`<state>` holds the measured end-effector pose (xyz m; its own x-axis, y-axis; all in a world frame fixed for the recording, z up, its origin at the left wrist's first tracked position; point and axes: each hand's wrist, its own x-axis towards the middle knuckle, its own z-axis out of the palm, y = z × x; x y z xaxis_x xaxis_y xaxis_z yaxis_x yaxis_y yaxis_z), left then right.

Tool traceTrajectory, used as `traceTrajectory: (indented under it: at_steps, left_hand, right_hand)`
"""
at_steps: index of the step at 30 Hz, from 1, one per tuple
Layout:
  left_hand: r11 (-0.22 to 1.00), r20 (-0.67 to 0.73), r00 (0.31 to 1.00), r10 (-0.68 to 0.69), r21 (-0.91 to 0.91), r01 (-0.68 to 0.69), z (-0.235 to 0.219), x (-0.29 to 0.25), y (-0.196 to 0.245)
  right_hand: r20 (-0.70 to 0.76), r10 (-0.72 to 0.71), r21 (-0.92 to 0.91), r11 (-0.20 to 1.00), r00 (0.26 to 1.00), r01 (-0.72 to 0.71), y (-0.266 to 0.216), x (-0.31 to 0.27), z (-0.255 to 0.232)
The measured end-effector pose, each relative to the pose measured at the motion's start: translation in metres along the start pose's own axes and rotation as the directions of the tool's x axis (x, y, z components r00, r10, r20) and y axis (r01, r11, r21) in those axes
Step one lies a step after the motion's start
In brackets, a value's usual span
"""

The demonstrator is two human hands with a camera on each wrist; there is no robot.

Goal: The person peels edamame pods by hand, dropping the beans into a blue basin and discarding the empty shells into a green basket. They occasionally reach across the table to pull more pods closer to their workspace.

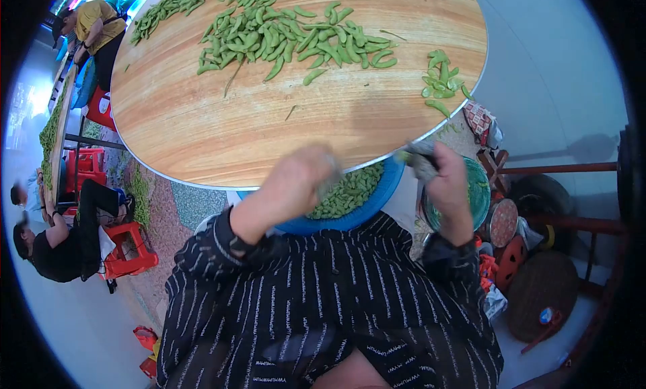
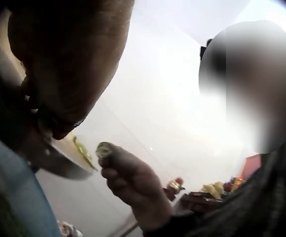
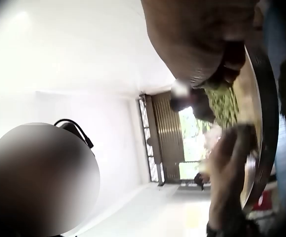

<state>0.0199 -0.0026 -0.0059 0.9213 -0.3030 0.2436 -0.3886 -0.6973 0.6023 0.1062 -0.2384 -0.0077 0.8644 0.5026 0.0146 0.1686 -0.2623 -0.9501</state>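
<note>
Our left hand [image 1: 296, 182], blurred by table [image 1: 202, 126] edge; we cannot tell its grip. Our right hand [image 1: 449, 182] pinches green pod [image 1: 404, 156] in covered fingertips. Pod heap [image 1: 259, 39] on table, small cluster [image 1: 441, 83] near rim. Blue basin [image 1: 397, 187] of green pieces below edge.

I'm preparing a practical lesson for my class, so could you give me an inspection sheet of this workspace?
Surface: rounded wood-grain table with a metallic edge
Job's things: heaped green bean pods, smaller pod cluster near the right edge; blue plastic basin, holding green pieces, below the near edge
Clutter: thin loose stem on the table; red-and-white patterned bag beyond its right edge
Hands: right hand pinches a small green piece; left hand blurred, grip unclear
Cables: nothing seen at the table
Surroundings: red plastic stool and seated people, left
</note>
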Motion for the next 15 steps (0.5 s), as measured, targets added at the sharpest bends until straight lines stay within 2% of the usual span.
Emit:
traceTrajectory:
  at_steps: [2,3,4,5,6,7,8,9,10,11,13,15]
  left_hand:
    - [0.998,0.031,0.998,0.045,-0.05,-0.044,-0.012,-0.004,0.011]
    - [0.99,0.014,0.999,0.05,-0.132,-0.048,-0.022,-0.004,0.012]
    - [0.975,-0.004,0.999,0.051,-0.215,-0.051,-0.03,-0.006,0.014]
    - [0.98,-0.079,0.995,-0.057,-0.196,0.041,-0.038,-0.001,0.01]
    - [0.974,-0.157,0.974,-0.162,-0.184,0.133,-0.047,0.009,0.003]
    - [0.982,-0.221,0.957,-0.19,-0.057,0.182,-0.055,0.022,-0.003]
    - [0.964,-0.223,0.938,-0.266,-0.041,0.264,-0.057,0.034,-0.016]
    - [0.956,-0.256,0.929,-0.269,0.047,0.29,-0.055,0.048,-0.027]
    - [0.94,-0.289,0.919,-0.268,0.133,0.316,-0.051,0.059,-0.037]
    - [0.94,-0.289,0.92,-0.265,0.133,0.313,-0.046,0.066,-0.05]
    - [0.856,-0.212,0.923,-0.32,0.352,0.378,-0.036,0.076,-0.069]
    - [0.842,-0.218,0.924,-0.315,0.385,0.378,-0.036,0.075,-0.071]
  right_hand:
    - [-0.055,-0.058,-0.346,0.938,0.997,0.035,0.017,-0.01,-0.039]
    - [-0.146,0.005,-0.594,0.8,0.989,-0.091,0.026,-0.018,-0.059]
    - [-0.238,-0.106,-0.667,0.741,0.966,-0.083,0.036,-0.024,-0.071]
    - [-0.236,-0.109,-0.667,0.741,0.966,-0.079,0.037,-0.027,-0.078]
    - [-0.261,-0.084,-0.575,0.814,0.962,-0.085,0.037,-0.029,-0.084]
    - [-0.284,-0.056,-0.475,0.876,0.957,-0.09,0.037,-0.029,-0.087]
    - [-0.302,-0.023,-0.404,0.909,0.953,-0.106,0.036,-0.028,-0.085]
    - [-0.303,-0.025,-0.404,0.909,0.953,-0.104,0.032,-0.026,-0.078]
    - [-0.323,-0.066,-0.331,0.942,0.944,-0.047,0.025,-0.021,-0.065]
    - [-0.345,-0.105,-0.257,0.966,0.933,0.014,0.019,-0.017,-0.053]
    - [-0.333,-0.079,-0.228,0.974,0.94,0.001,0.01,-0.012,-0.033]
    - [-0.214,-0.061,0.063,0.995,0.975,0.076,0.001,-0.007,-0.013]
